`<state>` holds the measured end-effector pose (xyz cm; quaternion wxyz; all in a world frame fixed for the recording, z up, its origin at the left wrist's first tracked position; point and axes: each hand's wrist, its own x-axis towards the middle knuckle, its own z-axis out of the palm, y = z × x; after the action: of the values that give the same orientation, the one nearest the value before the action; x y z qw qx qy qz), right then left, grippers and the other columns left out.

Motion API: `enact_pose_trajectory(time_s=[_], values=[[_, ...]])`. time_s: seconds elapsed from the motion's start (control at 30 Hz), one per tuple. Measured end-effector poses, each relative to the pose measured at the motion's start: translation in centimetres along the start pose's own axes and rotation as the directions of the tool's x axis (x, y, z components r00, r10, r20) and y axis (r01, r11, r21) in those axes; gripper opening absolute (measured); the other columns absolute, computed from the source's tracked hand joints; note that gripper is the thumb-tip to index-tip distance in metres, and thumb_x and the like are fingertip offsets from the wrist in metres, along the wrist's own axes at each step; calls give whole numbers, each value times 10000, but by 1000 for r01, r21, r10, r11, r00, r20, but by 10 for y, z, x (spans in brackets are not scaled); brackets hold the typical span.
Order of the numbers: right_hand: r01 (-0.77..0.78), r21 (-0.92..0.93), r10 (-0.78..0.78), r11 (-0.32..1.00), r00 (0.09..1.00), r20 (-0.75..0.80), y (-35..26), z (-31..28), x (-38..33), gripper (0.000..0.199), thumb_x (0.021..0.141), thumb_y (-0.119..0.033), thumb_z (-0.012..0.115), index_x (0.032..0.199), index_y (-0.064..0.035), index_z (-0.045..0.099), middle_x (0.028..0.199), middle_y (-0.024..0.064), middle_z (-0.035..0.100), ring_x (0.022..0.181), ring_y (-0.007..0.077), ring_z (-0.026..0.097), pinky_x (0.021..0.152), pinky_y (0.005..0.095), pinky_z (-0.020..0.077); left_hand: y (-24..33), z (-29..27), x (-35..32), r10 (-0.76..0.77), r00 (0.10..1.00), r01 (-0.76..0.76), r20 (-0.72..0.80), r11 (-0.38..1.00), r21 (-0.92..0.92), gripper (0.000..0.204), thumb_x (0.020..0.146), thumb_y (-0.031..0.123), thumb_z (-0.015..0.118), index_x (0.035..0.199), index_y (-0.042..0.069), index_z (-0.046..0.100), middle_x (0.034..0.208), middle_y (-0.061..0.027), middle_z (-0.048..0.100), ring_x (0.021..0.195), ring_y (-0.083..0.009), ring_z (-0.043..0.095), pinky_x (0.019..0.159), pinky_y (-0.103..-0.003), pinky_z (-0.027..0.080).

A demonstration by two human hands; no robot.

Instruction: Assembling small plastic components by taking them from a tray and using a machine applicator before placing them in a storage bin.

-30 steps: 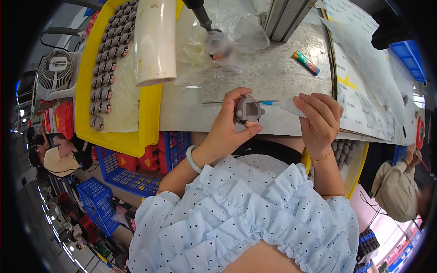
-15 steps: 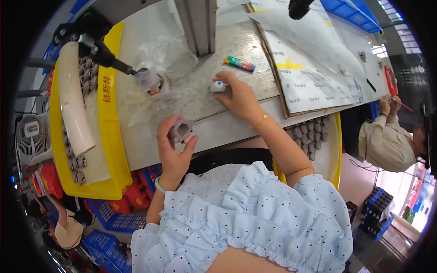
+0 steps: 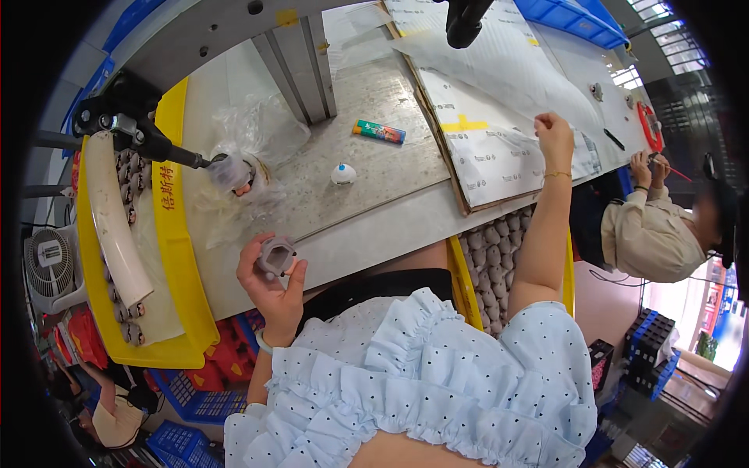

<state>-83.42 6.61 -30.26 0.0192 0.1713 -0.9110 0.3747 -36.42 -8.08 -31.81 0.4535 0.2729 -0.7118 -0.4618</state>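
Note:
My left hand (image 3: 270, 290), near the table's front edge, is closed around a small grey hollow toy part (image 3: 275, 257). Its opening faces up, and my thumb presses against its side. My right hand (image 3: 555, 140) is raised over the white sheet at the right, fingers bent and pressed together; anything between them is too small to make out. On the grey metal plate (image 3: 374, 168) stands a small white bottle (image 3: 342, 175) with a blue tip. Behind it lies a green and orange printed tube (image 3: 379, 132).
A yellow tray (image 3: 175, 234) at the left holds several grey toy parts and a long white pipe (image 3: 117, 222). Another yellow bin (image 3: 466, 288) of grey parts (image 3: 490, 269) sits below the table edge. A metal post (image 3: 296, 70) rises behind. One person (image 3: 655, 230) works at the right.
My right hand has let go of the white bottle, leaving it on the plate, and has moved right over the sheet. My left hand keeps the grey part. The view has shifted.

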Motion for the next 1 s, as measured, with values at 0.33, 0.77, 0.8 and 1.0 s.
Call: enact_pose_trajectory(time_s=[0.33,0.77,0.8,1.0], values=[[242,-76,-243,967,970,-3,-42,24,-54,177,705,-76,708,858,-34,629,791,70,648,684,185,595,638,286,458,3,6,1,-178,983,182,43,970,-158,685,732,5,700,1277,101,295,1207,-114,409,1027,-192,457,868,-303,401],[715,36,-665,698,628,405,-121,101,-172,226,667,-156,721,862,-79,636,890,73,568,840,258,557,735,355,463,6,0,-6,-457,877,474,147,778,-412,710,748,21,680,1311,136,262,1154,-104,451,1020,-228,521,920,-360,411],[707,60,-667,704,631,397,-120,99,-173,254,668,-165,725,896,-82,650,926,81,575,876,265,552,773,354,458,6,-1,-6,-462,876,475,139,777,-413,710,748,21,680,1311,136,262,1154,-104,451,1020,-228,521,920,-360,411],[774,143,-692,617,447,567,-117,93,-156,286,743,-127,684,1025,-84,657,1043,75,594,970,270,533,862,342,435,6,1,-2,-456,875,475,160,749,-462,695,736,-48,663,1300,91,282,1105,-81,438,1025,-180,498,895,-302,414]])
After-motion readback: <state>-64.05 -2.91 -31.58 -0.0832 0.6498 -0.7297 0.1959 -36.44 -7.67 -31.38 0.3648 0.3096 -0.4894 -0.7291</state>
